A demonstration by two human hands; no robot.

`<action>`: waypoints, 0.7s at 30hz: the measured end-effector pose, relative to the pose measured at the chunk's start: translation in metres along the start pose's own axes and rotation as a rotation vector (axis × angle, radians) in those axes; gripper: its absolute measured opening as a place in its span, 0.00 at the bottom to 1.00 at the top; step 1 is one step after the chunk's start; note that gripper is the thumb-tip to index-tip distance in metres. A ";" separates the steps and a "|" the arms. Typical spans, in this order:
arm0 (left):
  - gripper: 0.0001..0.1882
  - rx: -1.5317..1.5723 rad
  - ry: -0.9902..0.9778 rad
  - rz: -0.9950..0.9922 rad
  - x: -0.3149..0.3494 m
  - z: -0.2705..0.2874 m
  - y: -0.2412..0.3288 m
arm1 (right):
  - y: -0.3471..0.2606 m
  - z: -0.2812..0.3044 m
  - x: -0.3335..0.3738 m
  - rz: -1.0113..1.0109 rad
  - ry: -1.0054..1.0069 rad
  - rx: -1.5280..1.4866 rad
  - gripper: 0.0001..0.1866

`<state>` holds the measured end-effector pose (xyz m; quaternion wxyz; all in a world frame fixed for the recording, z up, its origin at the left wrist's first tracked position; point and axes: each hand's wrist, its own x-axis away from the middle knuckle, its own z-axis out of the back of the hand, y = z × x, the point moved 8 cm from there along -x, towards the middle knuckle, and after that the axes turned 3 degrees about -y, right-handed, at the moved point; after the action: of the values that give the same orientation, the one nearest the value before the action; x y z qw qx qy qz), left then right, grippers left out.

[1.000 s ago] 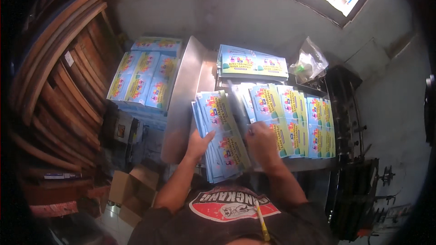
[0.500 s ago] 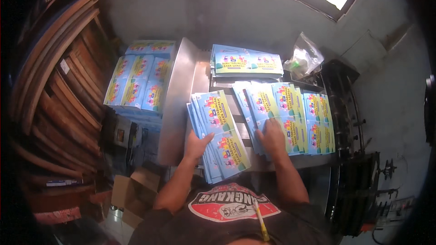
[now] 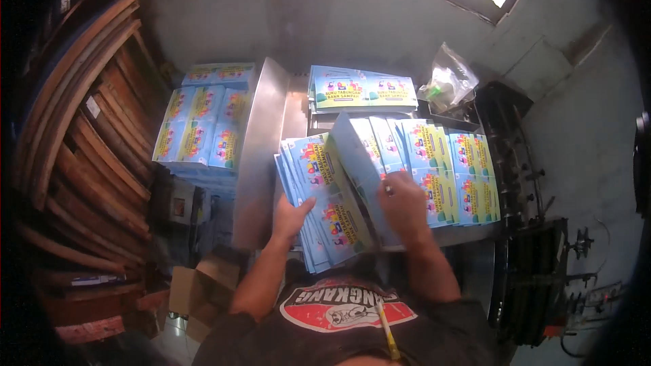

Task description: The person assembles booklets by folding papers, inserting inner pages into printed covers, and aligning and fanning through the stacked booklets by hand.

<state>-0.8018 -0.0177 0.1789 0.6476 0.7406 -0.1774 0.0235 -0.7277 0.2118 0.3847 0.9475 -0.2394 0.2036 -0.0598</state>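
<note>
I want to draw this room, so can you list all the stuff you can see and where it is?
fanned booklet pile: one pile, blue and yellow covers, under the left hand
lifted booklet: one, blue, tilted up by the right hand
overlapping booklet row: one row, blue-yellow, right of the hands
far booklet stack: one, blue-yellow, by the wall
left booklet stacks: several, blue-yellow, left of the metal tray
metal tray: one, grey, centre
plastic bag: one, clear, upper right
wooden strips: many, brown, far left
cardboard box: one, brown, lower left
black machine: one, right
pencil: one, yellow, on shirt
left hand: flat on pile
right hand: fingers gripping booklet
</note>
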 end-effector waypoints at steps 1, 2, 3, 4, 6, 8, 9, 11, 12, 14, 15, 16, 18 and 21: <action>0.17 -0.010 0.010 0.005 0.001 0.004 -0.004 | 0.004 0.007 -0.005 -0.054 -0.035 -0.106 0.05; 0.17 -0.014 0.016 0.008 0.004 0.005 -0.001 | 0.008 0.017 -0.010 -0.099 -0.065 -0.134 0.05; 0.18 -0.038 0.001 -0.014 0.006 0.003 0.006 | -0.002 0.024 -0.010 -0.099 -0.070 -0.141 0.05; 0.19 -0.059 -0.017 -0.038 0.006 -0.002 0.010 | -0.007 0.027 -0.010 -0.144 -0.114 -0.253 0.04; 0.20 0.005 -0.009 -0.069 0.005 -0.003 0.010 | -0.024 0.009 -0.005 -0.091 -0.184 -0.367 0.04; 0.22 0.065 0.022 -0.156 0.006 -0.009 0.024 | -0.053 -0.026 0.015 0.056 -0.260 -0.340 0.05; 0.22 0.068 0.015 -0.160 0.002 -0.008 0.021 | -0.069 -0.031 0.021 0.183 -0.240 -0.279 0.05; 0.21 -0.024 -0.031 -0.009 -0.001 0.000 0.001 | -0.064 -0.026 0.018 0.081 -0.253 -0.438 0.05; 0.20 -0.192 0.036 -0.031 -0.002 0.009 -0.001 | -0.057 -0.020 0.015 -0.028 -0.261 -0.590 0.04; 0.21 -0.064 0.027 0.012 -0.001 0.008 -0.009 | -0.034 0.028 -0.004 -0.158 -0.126 -0.630 0.02; 0.21 -0.020 0.015 -0.025 -0.001 0.006 -0.008 | -0.012 0.050 -0.006 -0.254 0.003 -0.667 0.02; 0.21 -0.013 0.022 -0.002 0.000 0.004 -0.005 | -0.013 0.073 -0.016 -0.198 0.098 -0.633 0.02; 0.21 -0.006 0.022 -0.005 0.000 0.005 -0.007 | -0.014 0.078 -0.024 -0.021 0.131 -0.194 0.06; 0.20 -0.055 0.036 0.001 -0.002 0.005 -0.008 | -0.006 0.001 -0.003 0.062 -0.061 0.042 0.08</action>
<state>-0.8025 -0.0214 0.1702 0.6709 0.7219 -0.1668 0.0324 -0.7304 0.2079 0.3896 0.9595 -0.2145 0.1806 -0.0276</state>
